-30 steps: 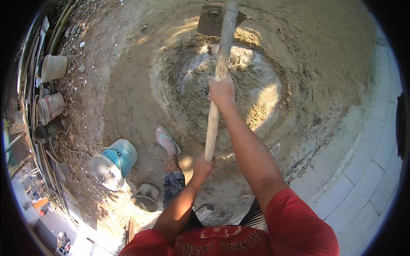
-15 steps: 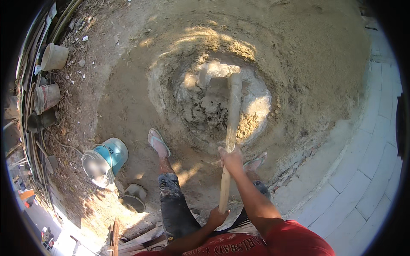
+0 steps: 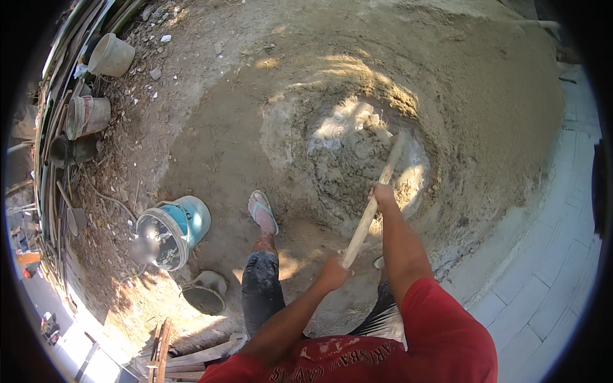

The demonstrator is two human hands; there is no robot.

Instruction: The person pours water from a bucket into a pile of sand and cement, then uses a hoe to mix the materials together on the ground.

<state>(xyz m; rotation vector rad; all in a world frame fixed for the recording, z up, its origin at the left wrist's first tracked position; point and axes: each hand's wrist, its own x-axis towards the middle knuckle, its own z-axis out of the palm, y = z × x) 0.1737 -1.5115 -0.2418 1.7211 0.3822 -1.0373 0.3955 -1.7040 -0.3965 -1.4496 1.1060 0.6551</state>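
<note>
My left hand (image 3: 334, 273) is closed round the lower end of a long wooden hoe handle (image 3: 363, 228). Farther up the same shaft, my right hand (image 3: 383, 194) grips it near the middle. The hoe slants away and to the right. Its head lies at the far end, partly hidden in a round bed of wet, lumpy grey mortar (image 3: 348, 167). A ring of damp sand (image 3: 377, 80) surrounds the mix. My left foot (image 3: 262, 212), in a flip-flop, stands at the near left of the ring.
A blue bucket (image 3: 195, 217) and a dark bucket (image 3: 205, 295) lie left of my legs. Along the left edge are more buckets (image 3: 112, 55), a trowel (image 3: 76, 221) and stacked poles. Pale paving (image 3: 543, 255) borders the right; wood strips (image 3: 161, 348) lie lower left.
The hoe has swung from nearly upright in view to a slant, its head now lower in the mix. Both hands have shifted, the left one farther forward. The whole view has turned slightly.
</note>
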